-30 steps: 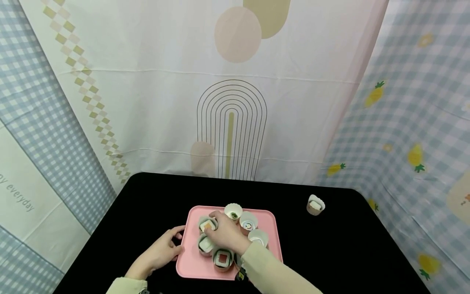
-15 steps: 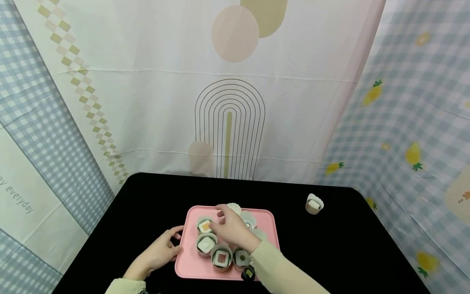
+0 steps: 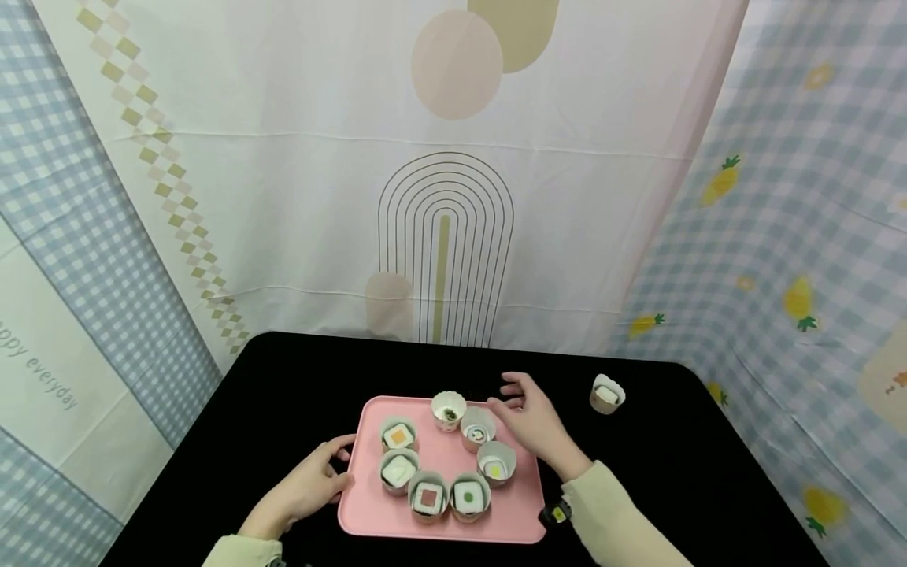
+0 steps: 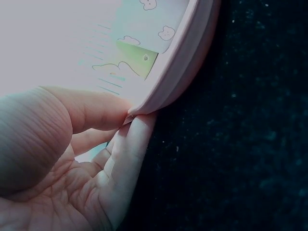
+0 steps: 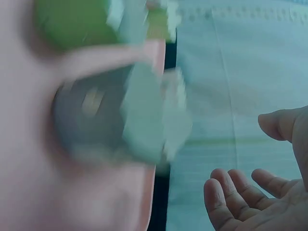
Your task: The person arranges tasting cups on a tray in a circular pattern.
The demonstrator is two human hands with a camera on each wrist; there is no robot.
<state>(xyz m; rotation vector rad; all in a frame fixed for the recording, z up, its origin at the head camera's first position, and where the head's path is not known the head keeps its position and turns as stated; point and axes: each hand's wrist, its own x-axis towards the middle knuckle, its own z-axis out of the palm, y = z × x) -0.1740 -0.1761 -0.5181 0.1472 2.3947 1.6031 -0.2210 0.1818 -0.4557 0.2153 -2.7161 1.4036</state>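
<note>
My left hand (image 3: 305, 484) is at the left side of a pink tray (image 3: 364, 504). In the left wrist view its thumb (image 4: 98, 109) and fingers pinch the rim. My right hand (image 3: 534, 421) hangs over the tray's back right corner, holding nothing. Its fingers (image 5: 226, 192) are spread apart from the thumb. Several paper cups ring the tray, each with a small sushi-like piece inside: one orange-topped (image 3: 399, 435), one plain white (image 3: 398, 470), one red-centred (image 3: 428, 498), one green-centred (image 3: 468, 498). Nearest my right hand is a cup with a swirl-patterned piece (image 3: 478, 434), blurred in the right wrist view.
Another paper cup (image 3: 606, 395) holding a white piece leans on the black table (image 3: 652, 472), right of my right hand. At the tray's back stands a cup with dark green bits (image 3: 449, 413); a cup with a yellow-marked piece (image 3: 496, 470) is at the right. Curtains hang behind.
My right hand has let go of the orange-topped piece's cup area and moved right across the tray to its back right corner, uncovering the cups. My left hand stays at the left rim.
</note>
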